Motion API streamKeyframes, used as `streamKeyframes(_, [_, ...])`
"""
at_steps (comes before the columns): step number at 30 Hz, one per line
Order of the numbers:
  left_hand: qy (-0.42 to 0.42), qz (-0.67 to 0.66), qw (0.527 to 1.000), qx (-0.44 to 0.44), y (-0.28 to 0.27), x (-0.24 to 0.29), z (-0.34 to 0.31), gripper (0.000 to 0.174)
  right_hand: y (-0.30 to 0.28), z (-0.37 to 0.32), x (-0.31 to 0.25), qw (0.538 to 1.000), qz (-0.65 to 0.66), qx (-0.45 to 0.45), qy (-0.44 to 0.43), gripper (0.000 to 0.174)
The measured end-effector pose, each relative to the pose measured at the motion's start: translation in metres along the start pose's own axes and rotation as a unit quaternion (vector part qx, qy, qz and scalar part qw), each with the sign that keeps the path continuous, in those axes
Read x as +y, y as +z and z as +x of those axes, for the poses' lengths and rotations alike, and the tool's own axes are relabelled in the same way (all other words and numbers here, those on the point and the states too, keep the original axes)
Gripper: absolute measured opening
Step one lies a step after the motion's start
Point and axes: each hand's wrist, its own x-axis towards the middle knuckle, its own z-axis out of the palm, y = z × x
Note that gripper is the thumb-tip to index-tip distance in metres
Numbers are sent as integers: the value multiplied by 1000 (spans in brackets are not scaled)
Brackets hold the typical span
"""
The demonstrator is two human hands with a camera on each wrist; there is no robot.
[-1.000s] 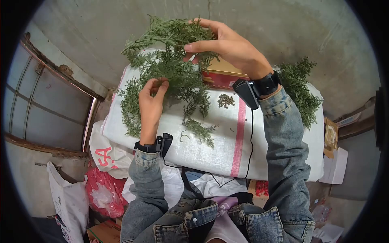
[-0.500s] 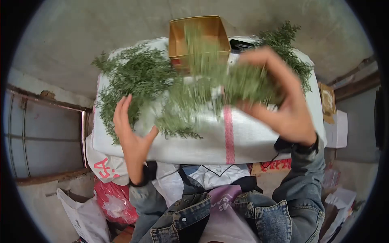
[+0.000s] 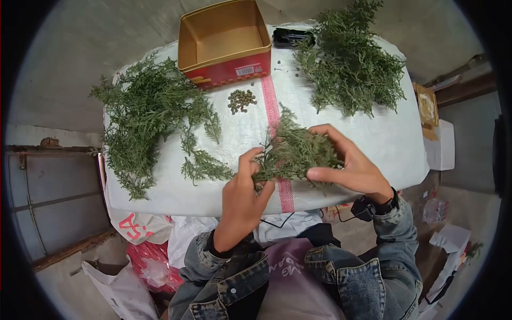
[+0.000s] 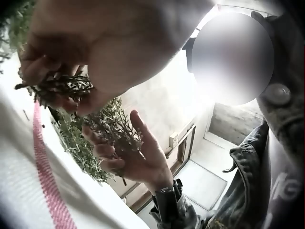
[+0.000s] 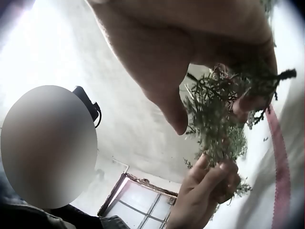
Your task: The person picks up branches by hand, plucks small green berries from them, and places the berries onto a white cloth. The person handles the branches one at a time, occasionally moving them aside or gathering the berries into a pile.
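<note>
In the head view a green evergreen sprig with scaly, feathery leaves is held low over the near middle of the white sack surface. My right hand grips its right side, thumb in front and fingers behind. At its left end, my left hand pinches the foliage with curled fingers. The right wrist view shows the left hand bunched round the leaves below the right one. Beyond the hands, a small pile of brown round seeds lies before a red and gold open tin.
A large heap of evergreen branches lies on the left, with a loose sprig beside it. Another heap is at the far right. A black object lies behind, right of the tin. Few seeds lie scattered near it.
My right hand has brought a sprig from the left, across and down to the near middle. My left hand has moved right and taken hold of it. The head view has shifted, showing the tin fully.
</note>
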Motion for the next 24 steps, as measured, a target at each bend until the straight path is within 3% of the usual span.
streamKeyframes(4, [-32,57,997,33,-3,7,0,72,-30,-12,3,993,-79,86,13,49])
streamKeyframes(7, [-36,124,991,18,-7,-2,-1,79,-50,-20,9,957,-233,172,-29,56])
streamKeyframes(12, [-59,24,996,58,-5,9,-6,86,-53,-32,16,949,-279,145,-31,64])
streamKeyframes(15, [-61,30,994,83,-3,14,-4,95,-28,-29,12,786,-543,275,-106,69])
streamKeyframes(16, [-63,31,994,86,-1,15,-3,95,-16,-27,12,788,-542,272,-108,69])
streamKeyframes(18, [-25,-34,992,116,6,17,-3,91,14,-22,16,825,-520,164,-151,68])
streamKeyframes(20, [-10,-63,991,119,6,18,-6,89,40,-8,26,837,-508,156,-132,66])
streamKeyframes(23, [28,115,990,74,-6,19,-10,68,46,-4,44,854,-487,147,-112,62])
streamKeyframes(24, [28,120,990,71,-11,16,-12,68,46,-4,49,862,-474,145,-110,61])
